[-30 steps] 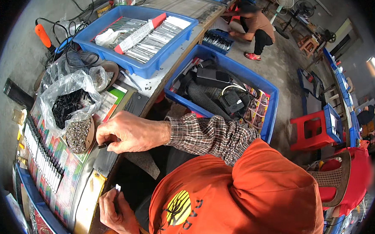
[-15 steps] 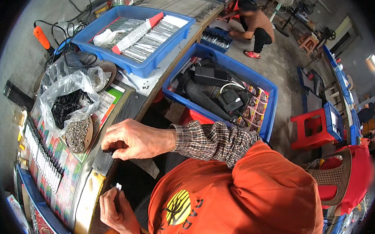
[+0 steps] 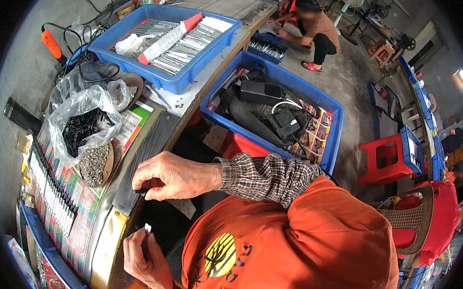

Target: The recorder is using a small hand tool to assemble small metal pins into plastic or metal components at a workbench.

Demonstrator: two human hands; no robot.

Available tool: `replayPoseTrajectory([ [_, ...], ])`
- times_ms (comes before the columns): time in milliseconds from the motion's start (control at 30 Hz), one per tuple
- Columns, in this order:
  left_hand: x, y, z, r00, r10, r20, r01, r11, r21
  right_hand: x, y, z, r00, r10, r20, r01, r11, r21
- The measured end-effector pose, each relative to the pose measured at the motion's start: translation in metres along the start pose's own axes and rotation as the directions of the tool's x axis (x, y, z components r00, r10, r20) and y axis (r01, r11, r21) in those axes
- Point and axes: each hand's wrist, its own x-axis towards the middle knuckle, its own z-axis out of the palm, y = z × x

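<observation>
My right hand [image 3: 178, 176] is closed in a pinch on a small black piece [image 3: 141, 191] over the bench edge; its exact kind is too small to make out. Below it in the picture, my left hand [image 3: 145, 261] has its fingers curled round a small white piece [image 3: 148, 228] whose tip pokes out between thumb and finger. The two pieces are apart. Closest to my right hand on the bench are a dish of small metal parts [image 3: 95, 167] and a clear plastic bag [image 3: 58, 135] with black pieces inside. A row of white sticks with black ends [image 3: 53, 195] lies on patterned paper.
A blue tray [image 3: 179, 87] of thin metal strips stands on the bench. Beside the bench, a blue crate [image 3: 337, 123] holds black mesh and dark boxes. A red stool [image 3: 381, 160] stands farther right. A co-worker [image 3: 320, 32] crouches by another blue tray. Cables and an orange-handled tool [image 3: 52, 45] lie at upper left.
My right hand has moved slightly right and down, bringing the black piece a little nearer my left hand. My left hand stays nearly still. The co-worker's arms have shifted.
</observation>
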Motion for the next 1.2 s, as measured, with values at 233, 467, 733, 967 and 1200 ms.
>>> replayPoseTrajectory([
  [233,0.000,0.006,0.002,0.999,-0.028,-0.024,0.028,1.000,-0.001,-0.003,-0.001,0.001,1.000,-0.010,-0.010,0.010,1.000,0.000],
  [467,0.001,0.005,0.002,1.000,0.008,0.008,-0.008,1.000,-0.016,-0.008,-0.001,0.001,1.000,-0.024,-0.013,0.024,1.000,0.005],
  [733,0.002,0.010,0.004,1.000,0.003,0.010,-0.003,1.000,-0.024,-0.020,-0.005,0.003,0.991,0.130,0.039,-0.135,0.969,0.209],
  [967,0.002,0.011,0.005,0.999,0.004,0.034,-0.003,1.000,-0.031,-0.023,-0.010,0.002,0.936,0.305,0.175,-0.346,0.888,0.302],
  [1200,0.002,0.011,0.006,0.999,0.006,0.044,-0.005,1.000,-0.031,-0.025,-0.011,0.003,0.932,0.314,0.182,-0.361,0.853,0.377],
])
